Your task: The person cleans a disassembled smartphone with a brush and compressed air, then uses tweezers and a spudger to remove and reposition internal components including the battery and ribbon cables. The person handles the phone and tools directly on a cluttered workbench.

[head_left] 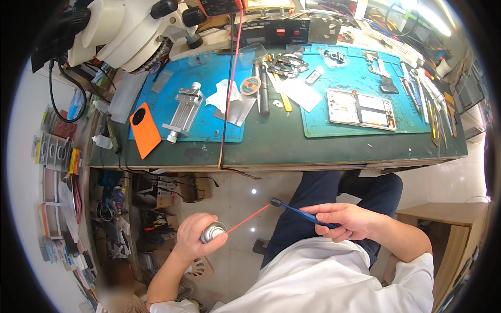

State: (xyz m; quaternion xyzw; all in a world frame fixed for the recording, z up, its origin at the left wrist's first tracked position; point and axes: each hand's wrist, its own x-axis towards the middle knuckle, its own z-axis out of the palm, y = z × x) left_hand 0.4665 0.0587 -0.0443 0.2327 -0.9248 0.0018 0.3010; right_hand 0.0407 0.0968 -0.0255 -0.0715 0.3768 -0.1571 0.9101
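Observation:
Above the floor, short of the bench, my left hand (pixel 191 236) is wrapped round a spray can (pixel 212 231) with a pale metal top. A thin red straw (pixel 248 218) runs from the can up to the right. Its tip reaches the dark bristle head of a blue brush (pixel 298 211) shaped like a toothbrush; whether they touch I cannot tell. My right hand (pixel 345 220) pinches the brush handle between thumb and fingers, over my lap. Any spray is too fine to make out.
On the green bench (pixel 271 148) lie two blue mats, an opened phone (pixel 361 110), a metal clamp fixture (pixel 183 110) and an orange back cover (pixel 144 130). A microscope (pixel 122 39) overhangs the left. Tweezers and tools (pixel 422 96) line the right. Cables dangle off the front edge.

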